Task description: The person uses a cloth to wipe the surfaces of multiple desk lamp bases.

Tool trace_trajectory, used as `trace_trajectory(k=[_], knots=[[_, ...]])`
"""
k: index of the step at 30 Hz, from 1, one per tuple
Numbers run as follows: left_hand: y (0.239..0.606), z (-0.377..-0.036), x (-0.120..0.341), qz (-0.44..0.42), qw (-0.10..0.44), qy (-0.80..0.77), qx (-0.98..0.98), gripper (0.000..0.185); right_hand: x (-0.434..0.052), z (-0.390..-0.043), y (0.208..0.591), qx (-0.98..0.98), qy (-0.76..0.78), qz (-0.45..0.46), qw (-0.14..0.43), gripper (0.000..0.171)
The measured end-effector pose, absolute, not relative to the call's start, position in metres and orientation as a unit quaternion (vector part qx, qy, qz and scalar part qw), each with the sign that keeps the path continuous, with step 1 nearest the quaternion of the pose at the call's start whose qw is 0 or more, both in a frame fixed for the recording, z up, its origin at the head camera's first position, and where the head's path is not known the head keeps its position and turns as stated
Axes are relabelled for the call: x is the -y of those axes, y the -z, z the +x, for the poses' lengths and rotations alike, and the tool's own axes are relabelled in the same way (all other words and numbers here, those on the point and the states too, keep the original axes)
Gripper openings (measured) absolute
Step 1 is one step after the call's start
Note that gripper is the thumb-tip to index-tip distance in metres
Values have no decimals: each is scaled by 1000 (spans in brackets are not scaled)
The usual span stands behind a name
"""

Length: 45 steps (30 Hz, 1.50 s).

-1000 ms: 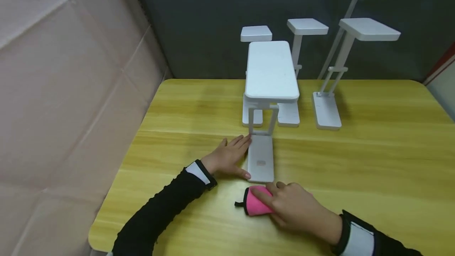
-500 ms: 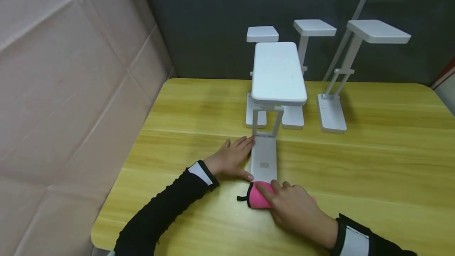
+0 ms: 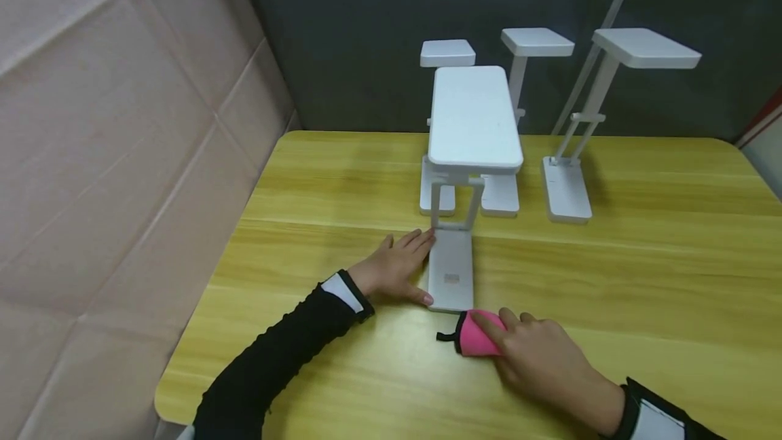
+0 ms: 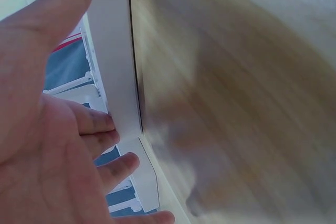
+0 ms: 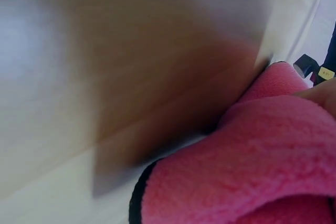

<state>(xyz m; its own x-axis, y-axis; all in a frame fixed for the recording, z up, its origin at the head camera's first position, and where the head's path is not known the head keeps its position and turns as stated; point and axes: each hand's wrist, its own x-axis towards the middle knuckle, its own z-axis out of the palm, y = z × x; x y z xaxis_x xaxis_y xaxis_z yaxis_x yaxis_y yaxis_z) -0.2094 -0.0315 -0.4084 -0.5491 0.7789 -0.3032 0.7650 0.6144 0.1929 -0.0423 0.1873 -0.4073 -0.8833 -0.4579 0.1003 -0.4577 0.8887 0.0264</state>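
Yellow wooden table (image 3: 611, 290), dark back wall (image 3: 342, 32), pink padded side wall (image 3: 110, 121)

A fuzzy pink cloth with black edging (image 3: 478, 342) lies on the yellow wood-grain worktop (image 3: 641, 277). The folding plastic desk lamp (image 3: 455, 223) nearest the hands is plain white, as are three more lamps (image 3: 565, 189) behind it. Both sleeves (image 3: 275, 365) are black with white cuffs.

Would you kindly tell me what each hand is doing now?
Left hand: open, flat against white lamp base.
Right hand: gripping pink fleece cloth.
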Motion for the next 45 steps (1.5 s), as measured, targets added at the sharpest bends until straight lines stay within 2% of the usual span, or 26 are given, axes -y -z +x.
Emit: trace_trajectory(k=[11, 14, 19, 22, 34, 39, 45], knots=[[404, -212, 30, 440, 197, 7, -876, 115, -206, -35, 394, 970, -8, 235, 56, 59], [400, -207, 23, 466, 161, 12, -870, 108, -210, -35, 391, 970, -11, 235, 65, 63], [401, -196, 6, 524, 71, 24, -849, 97, -213, -35, 388, 969, -13, 234, 75, 67], [404, -192, 1, 529, 56, 39, -846, 96, -213, -35, 389, 968, -14, 237, 78, 67], [409, -189, 23, 519, 64, 2, -852, 95, -212, -34, 384, 971, -23, 228, 70, 63], [409, -191, 42, 500, 92, -12, -861, 96, -210, -33, 383, 973, -27, 223, 59, 63], [402, -197, 70, 463, 146, -42, -873, 96, -211, -30, 386, 967, -37, 239, 83, 62]])
